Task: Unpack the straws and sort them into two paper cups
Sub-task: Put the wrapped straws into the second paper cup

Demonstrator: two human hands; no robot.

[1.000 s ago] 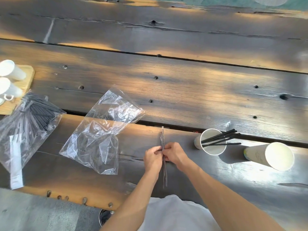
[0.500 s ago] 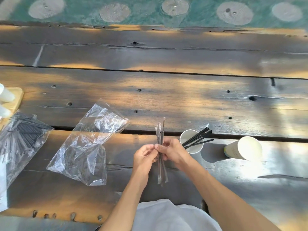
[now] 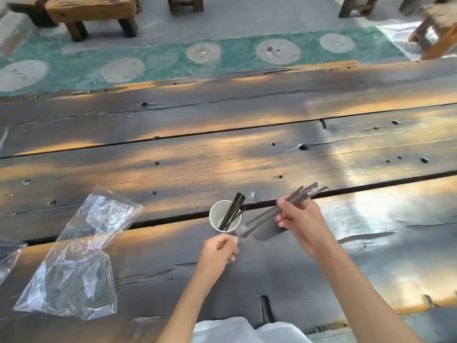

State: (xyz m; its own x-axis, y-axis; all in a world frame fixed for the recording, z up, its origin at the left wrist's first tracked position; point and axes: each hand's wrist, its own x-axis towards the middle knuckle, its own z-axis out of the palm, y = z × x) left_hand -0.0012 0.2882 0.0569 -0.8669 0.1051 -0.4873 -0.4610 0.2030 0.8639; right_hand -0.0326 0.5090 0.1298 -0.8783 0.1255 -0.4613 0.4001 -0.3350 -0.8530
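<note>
A white paper cup (image 3: 214, 216) stands on the dark wooden table (image 3: 222, 157) with several black straws (image 3: 233, 210) leaning in it. Just right of the cup, my right hand (image 3: 300, 222) grips a small bundle of black straws (image 3: 299, 194) in a clear wrapper; the bundle slants from lower left to upper right. My left hand (image 3: 218, 251) is below the cup, its fingers pinched on the wrapper's blurred lower end (image 3: 240, 230). I see only one cup.
Two crumpled empty clear bags (image 3: 81, 253) lie at the left on the near plank. Another bag holding dark straws (image 3: 7, 248) shows at the far left edge. Wooden benches (image 3: 94, 11) stand beyond the table on the floor.
The bundle went from upright between both hands to slanting right. My hands moved apart, the left to the bundle's lower end. The view swung up and right; the second cup is out of sight.
</note>
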